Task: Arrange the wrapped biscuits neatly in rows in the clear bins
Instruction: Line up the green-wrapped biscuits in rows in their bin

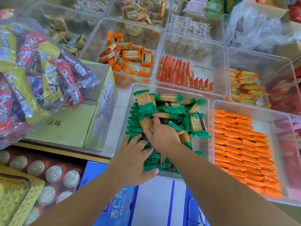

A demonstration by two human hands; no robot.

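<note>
We are noting clear bins (162, 88) crowding the bench (119, 103). Left hand (132, 159) is pressing green biscuits (198, 124), fingers (138, 139) apart; right hand (162, 136)'s fingers are lying buried, so we cannot tell.

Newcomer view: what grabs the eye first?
Green packets heaped in the near centre bin, both hands on them: the left hand flat on the stood-up row, the right hand in the loose pile. Then the orange packets in tidy rows in the right bin, and the snack bag at far left.
</note>
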